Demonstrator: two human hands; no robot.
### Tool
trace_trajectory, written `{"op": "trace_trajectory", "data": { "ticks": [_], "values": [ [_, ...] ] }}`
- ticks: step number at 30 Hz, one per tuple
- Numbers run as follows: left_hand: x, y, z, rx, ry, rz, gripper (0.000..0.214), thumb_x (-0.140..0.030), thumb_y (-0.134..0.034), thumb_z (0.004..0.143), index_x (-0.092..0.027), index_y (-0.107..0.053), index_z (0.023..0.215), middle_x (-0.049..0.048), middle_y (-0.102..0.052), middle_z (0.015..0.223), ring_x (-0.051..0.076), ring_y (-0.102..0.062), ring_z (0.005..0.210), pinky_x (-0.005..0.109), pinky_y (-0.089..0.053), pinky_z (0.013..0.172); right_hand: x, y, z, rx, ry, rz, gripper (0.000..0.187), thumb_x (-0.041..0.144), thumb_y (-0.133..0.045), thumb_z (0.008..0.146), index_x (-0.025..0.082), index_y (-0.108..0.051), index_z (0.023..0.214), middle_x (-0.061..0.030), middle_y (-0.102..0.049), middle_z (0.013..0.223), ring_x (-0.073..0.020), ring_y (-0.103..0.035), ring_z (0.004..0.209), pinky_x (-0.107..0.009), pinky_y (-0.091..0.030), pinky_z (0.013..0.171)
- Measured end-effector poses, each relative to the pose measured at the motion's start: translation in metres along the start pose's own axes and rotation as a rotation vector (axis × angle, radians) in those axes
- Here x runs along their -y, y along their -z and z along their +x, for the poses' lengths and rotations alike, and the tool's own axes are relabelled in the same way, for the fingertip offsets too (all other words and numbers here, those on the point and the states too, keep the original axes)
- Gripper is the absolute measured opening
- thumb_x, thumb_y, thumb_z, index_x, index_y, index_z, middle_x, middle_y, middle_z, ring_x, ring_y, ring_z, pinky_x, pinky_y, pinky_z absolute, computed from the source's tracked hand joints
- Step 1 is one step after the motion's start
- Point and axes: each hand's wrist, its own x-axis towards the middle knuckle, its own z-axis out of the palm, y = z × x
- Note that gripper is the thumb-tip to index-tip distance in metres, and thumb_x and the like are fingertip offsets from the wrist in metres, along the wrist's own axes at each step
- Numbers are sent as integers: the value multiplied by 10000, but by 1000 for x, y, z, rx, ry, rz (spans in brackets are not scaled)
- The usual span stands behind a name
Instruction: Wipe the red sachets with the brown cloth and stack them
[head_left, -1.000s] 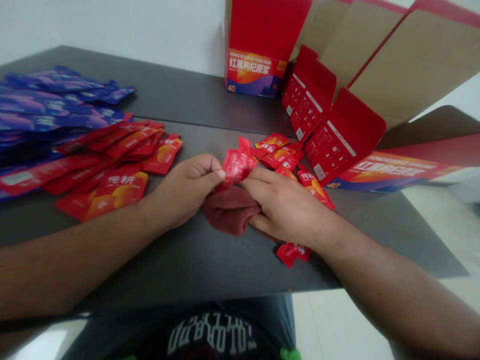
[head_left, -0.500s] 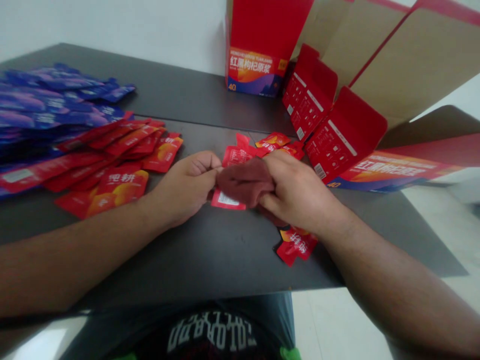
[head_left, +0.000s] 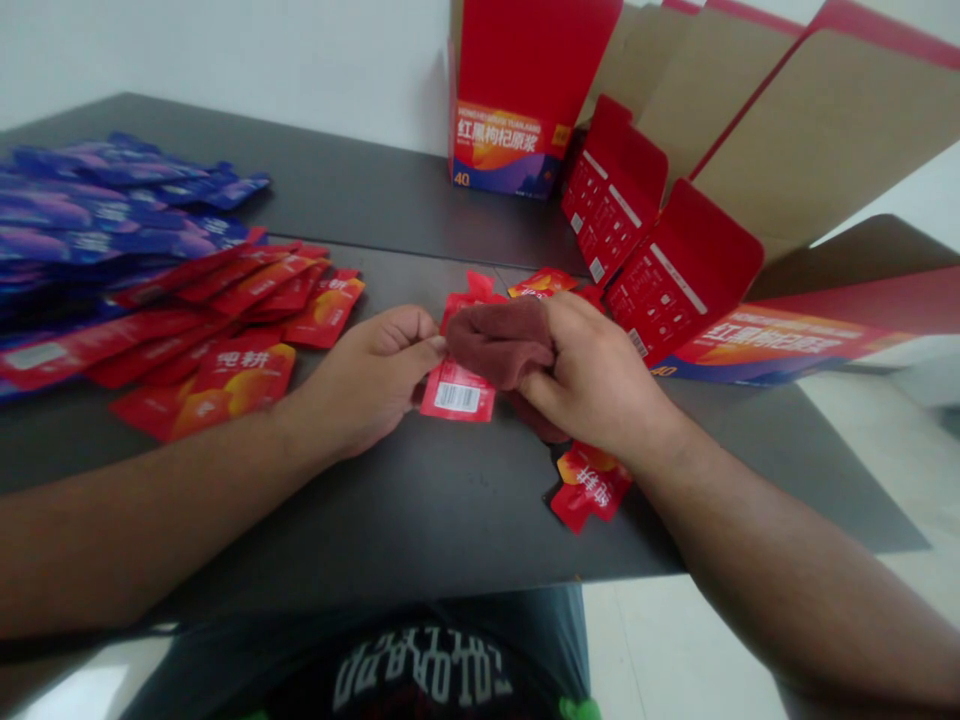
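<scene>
My left hand (head_left: 371, 375) pinches the edge of a red sachet (head_left: 459, 395) that lies back side up, its white barcode label showing. My right hand (head_left: 592, 380) grips a dark red cloth (head_left: 499, 340) and presses it onto the upper part of that sachet. Both hands are closed. A few more red sachets (head_left: 544, 283) lie just behind my right hand, and one red sachet (head_left: 592, 487) lies under my right wrist near the table's front edge.
A spread of red sachets (head_left: 225, 310) and a pile of blue-purple sachets (head_left: 105, 205) cover the left of the dark table (head_left: 420, 510). An upright red box (head_left: 517, 110) and flattened open red cartons (head_left: 675, 270) stand at the back right.
The sachet came down from upright between both hands to lie flat. My right hand lifted the cloth from the table and brought it over the sachet.
</scene>
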Motion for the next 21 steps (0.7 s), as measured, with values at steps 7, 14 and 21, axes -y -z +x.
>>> {"op": "trace_trajectory", "data": {
  "ticks": [7, 14, 21],
  "values": [
    [1, 6, -1, -24, -73, 133, 216, -203, -748, 875, -198, -589, 729, -32, -560, 616, 102, -474, 533, 220, -392, 512, 10, 0, -4, 300, 184, 104, 219, 155, -657, 909, 198, -643, 1123, -103, -695, 1190, -266, -668, 1105, -384, -555, 918],
    [3, 3, -1, -13, -34, 59, 241, -192, -786, 862, -204, -589, 724, -42, -533, 590, 94, -447, 511, 226, -392, 523, 4, -1, -2, 42, 23, 15, 168, 181, -682, 875, 202, -631, 1033, -93, -674, 1053, -278, -645, 996, -400, -525, 851],
    [0, 2, -2, -21, -66, 92, 211, -164, -732, 886, -195, -593, 730, -33, -551, 614, 98, -466, 524, 216, -400, 510, 5, 3, -3, 241, 151, 102, 184, 158, -670, 889, 194, -650, 1068, -95, -694, 1125, -258, -655, 1024, -381, -527, 872]
  ]
}}
